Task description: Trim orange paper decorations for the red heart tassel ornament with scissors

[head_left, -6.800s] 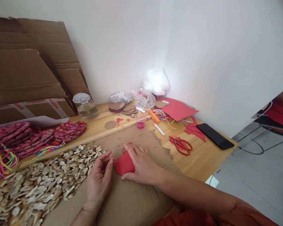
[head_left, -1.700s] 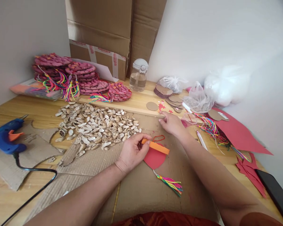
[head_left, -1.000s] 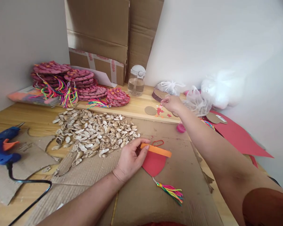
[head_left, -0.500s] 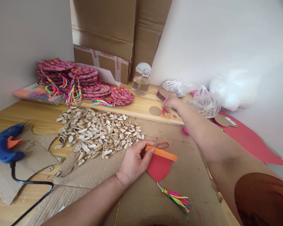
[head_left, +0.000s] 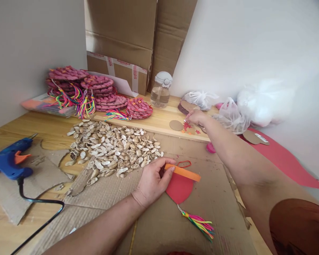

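My left hand (head_left: pixel 155 180) is closed on an orange paper strip (head_left: pixel 184 172), thumb on top and fingers behind. The strip lies across a red paper piece (head_left: pixel 180 187) with a rounded lower end. A red cord loop (head_left: pixel 184 163) sticks out above, and a multicoloured tassel (head_left: pixel 198 223) hangs from its lower tip. My right hand (head_left: pixel 196 116) reaches far out over the wooden ledge, fingertips pinched together beside small red stars (head_left: pixel 187 125). Something tiny and pale shows at those fingertips, too small to name. A cardboard disc (head_left: pixel 176 125) lies left of it.
Peanut shells (head_left: pixel 117 147) are heaped on the left of the cardboard mat (head_left: pixel 159 226). A blue glue gun (head_left: pixel 12 159) trails its black cable at far left. Pink stacked discs (head_left: pixel 95 83), a water bottle (head_left: pixel 161 90) and plastic bags (head_left: pixel 235 115) stand along the back.
The view has shifted slightly. My right hand stays by the red stars, and a tiny pale thing now shows at its fingertips. My left hand keeps its hold on the orange strip.
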A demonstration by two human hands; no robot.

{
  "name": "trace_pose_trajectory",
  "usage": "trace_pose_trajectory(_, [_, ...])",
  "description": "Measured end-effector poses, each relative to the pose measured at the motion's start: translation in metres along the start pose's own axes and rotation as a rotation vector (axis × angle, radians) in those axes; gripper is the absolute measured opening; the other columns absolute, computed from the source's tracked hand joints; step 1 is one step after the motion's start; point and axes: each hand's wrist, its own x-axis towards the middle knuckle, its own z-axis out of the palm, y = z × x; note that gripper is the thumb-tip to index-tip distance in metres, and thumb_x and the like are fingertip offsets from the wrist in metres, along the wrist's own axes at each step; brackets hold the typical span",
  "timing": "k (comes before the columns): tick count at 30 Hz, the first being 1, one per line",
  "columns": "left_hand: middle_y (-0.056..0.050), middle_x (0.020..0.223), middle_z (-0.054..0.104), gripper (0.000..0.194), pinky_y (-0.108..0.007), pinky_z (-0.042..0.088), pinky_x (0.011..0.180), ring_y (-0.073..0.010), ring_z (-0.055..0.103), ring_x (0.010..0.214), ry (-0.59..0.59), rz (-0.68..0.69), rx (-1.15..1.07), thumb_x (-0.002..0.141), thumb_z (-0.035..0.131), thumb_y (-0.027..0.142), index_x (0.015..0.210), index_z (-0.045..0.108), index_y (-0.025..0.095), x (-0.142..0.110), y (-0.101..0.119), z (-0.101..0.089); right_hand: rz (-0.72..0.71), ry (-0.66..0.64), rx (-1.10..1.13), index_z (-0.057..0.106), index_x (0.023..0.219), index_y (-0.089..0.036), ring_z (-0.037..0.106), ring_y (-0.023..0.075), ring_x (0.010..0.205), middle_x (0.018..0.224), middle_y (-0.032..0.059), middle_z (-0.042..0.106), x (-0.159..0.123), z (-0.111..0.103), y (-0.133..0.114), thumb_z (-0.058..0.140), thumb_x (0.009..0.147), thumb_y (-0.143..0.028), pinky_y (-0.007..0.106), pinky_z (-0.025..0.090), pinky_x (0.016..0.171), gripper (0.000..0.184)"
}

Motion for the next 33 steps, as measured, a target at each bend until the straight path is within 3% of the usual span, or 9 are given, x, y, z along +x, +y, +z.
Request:
trace_pose_trajectory(6, [-0.005, 0.088, 0.068, 0.021, -0.024, 0.048, 0.065, -0.0149, 0.062, 0.074, 0.016, -0.026, -0.084, 0.087, 0.055, 0.029, 0.102, 0.065, 0.019, 0.001, -0.002, 0.001, -0.07, -0.042, 0.146, 0.06, 0.075, -0.016, 0.048, 0.0115, 0.054, 0.062, 0.0019, 0.058, -0.035, -0.016, -0.007, 0.062, 0.078, -0.019, 0.023, 0.035, 0.045, 0.005])
trace_pose_trajectory(10, [-0.003, 0.075, 0.066, 0.023, -0.024, 0.048, 0.061, -0.0138, 0.061, 0.066, 0.005, -0.068, -0.166, 0.087, 0.055, 0.03, 0.103, 0.063, 0.016, 0.003, -0.003, 0.001, -0.197, -0.105, 0.279, 0.059, 0.081, -0.02, 0.054, 0.0121, 0.066, 0.079, 0.0009, 0.064, -0.106, -0.014, -0.007, 0.059, 0.08, -0.027, 0.023, 0.04, 0.054, 0.006])
trace_pose_trajectory(13, [-0.003, 0.072, 0.066, 0.024, -0.024, 0.051, 0.064, -0.0131, 0.063, 0.065, -0.009, -0.091, -0.261, 0.088, 0.054, 0.029, 0.105, 0.062, 0.015, 0.004, -0.003, 0.002, -0.398, -0.142, 0.391, 0.059, 0.082, -0.021, 0.056, 0.0139, 0.069, 0.08, 0.0005, 0.063, -0.173, 0.0, -0.004, 0.062, 0.08, -0.036, 0.025, 0.044, 0.061, 0.016])
trace_pose_trajectory(14, [-0.003, 0.075, 0.067, 0.024, -0.025, 0.052, 0.065, -0.0132, 0.064, 0.066, -0.013, -0.105, -0.296, 0.088, 0.054, 0.029, 0.105, 0.062, 0.015, 0.004, -0.001, 0.002, -0.396, -0.145, 0.379, 0.059, 0.084, -0.022, 0.056, 0.0145, 0.069, 0.083, 0.0009, 0.064, -0.193, 0.006, -0.003, 0.061, 0.082, -0.037, 0.026, 0.044, 0.061, 0.015])
trace_pose_trajectory(15, [-0.004, 0.078, 0.068, 0.025, -0.025, 0.053, 0.066, -0.0133, 0.065, 0.068, -0.017, -0.118, -0.332, 0.088, 0.054, 0.029, 0.106, 0.062, 0.014, 0.004, 0.0, 0.002, -0.397, -0.115, 0.363, 0.059, 0.085, -0.022, 0.057, 0.0152, 0.069, 0.088, 0.0016, 0.066, -0.211, 0.013, -0.002, 0.059, 0.083, -0.035, 0.027, 0.044, 0.06, 0.013])
trace_pose_trajectory(18, [-0.007, 0.093, 0.07, 0.028, -0.027, 0.056, 0.07, -0.0136, 0.068, 0.073, -0.045, -0.156, -0.418, 0.087, 0.056, 0.029, 0.109, 0.062, 0.014, 0.001, 0.008, 0.003, -0.454, 0.038, 0.329, 0.059, 0.086, -0.022, 0.06, 0.0201, 0.092, 0.098, 0.0041, 0.066, -0.246, 0.031, -0.001, 0.057, 0.084, -0.024, 0.032, 0.046, 0.079, 0.004])
trace_pose_trajectory(22, [-0.008, 0.103, 0.071, 0.032, -0.028, 0.057, 0.075, -0.0138, 0.069, 0.076, -0.102, -0.239, -0.545, 0.084, 0.06, 0.028, 0.113, 0.061, 0.014, -0.007, 0.019, 0.006, -0.488, 0.172, 0.314, 0.06, 0.084, -0.021, 0.059, 0.021, 0.098, 0.095, 0.0037, 0.066, -0.263, 0.046, 0.003, 0.057, 0.083, -0.018, 0.036, 0.041, 0.089, 0.004])
trace_pose_trajectory(27, [-0.008, 0.104, 0.072, 0.035, -0.031, 0.057, 0.081, -0.0159, 0.07, 0.083, -0.202, -0.351, -0.742, 0.082, 0.063, 0.026, 0.115, 0.061, 0.014, -0.016, 0.026, 0.009, -0.403, 0.111, 0.335, 0.058, 0.084, -0.021, 0.06, 0.0183, 0.083, 0.09, 0.0027, 0.066, -0.269, 0.053, 0.01, 0.053, 0.087, -0.025, 0.032, 0.044, 0.078, 0.007])
trace_pose_trajectory(33, [-0.01, 0.105, 0.072, 0.042, -0.031, 0.057, 0.08, -0.0174, 0.071, 0.083, -0.249, -0.481, -0.801, 0.082, 0.063, 0.021, 0.123, 0.057, 0.013, -0.015, 0.025, 0.01, -0.35, 0.031, 0.392, 0.058, 0.083, -0.021, 0.059, 0.0164, 0.079, 0.086, 0.0, 0.065, -0.265, 0.056, 0.015, 0.054, 0.086, -0.023, 0.03, 0.044, 0.076, 0.005])
